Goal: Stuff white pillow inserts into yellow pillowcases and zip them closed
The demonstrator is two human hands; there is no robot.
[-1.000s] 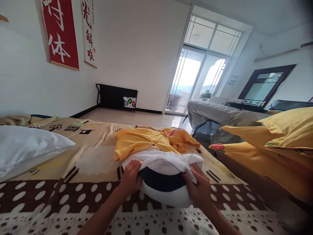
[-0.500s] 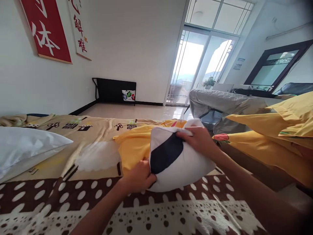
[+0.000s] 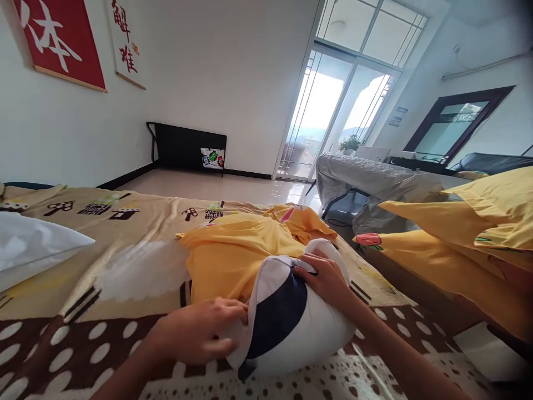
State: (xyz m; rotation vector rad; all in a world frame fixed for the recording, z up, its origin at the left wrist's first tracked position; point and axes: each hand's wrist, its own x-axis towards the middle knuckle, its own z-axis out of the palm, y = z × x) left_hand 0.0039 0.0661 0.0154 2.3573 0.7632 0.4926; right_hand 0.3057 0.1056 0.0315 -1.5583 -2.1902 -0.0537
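A white pillow with a dark navy patch [image 3: 291, 322] lies on the patterned bedspread [image 3: 83, 328] in front of me. My left hand [image 3: 200, 330] pinches the loose white cover edge at the pillow's near-left side. My right hand [image 3: 327, 278] presses on the pillow's top, fingers curled over the cover's edge. Behind the pillow lies a crumpled yellow cloth [image 3: 237, 250].
A white pillow [image 3: 29, 247] rests at the left of the bed. Yellow pillows [image 3: 470, 222] are stacked at the right. Beyond the bed stand a covered table [image 3: 375, 180], a black folded table against the wall [image 3: 187, 147] and a glass balcony door [image 3: 333, 111].
The pillow has come down from a raised, tilted position onto the bed, closer to me. My left hand shifted to the cover's near edge; my right hand lowered with the pillow.
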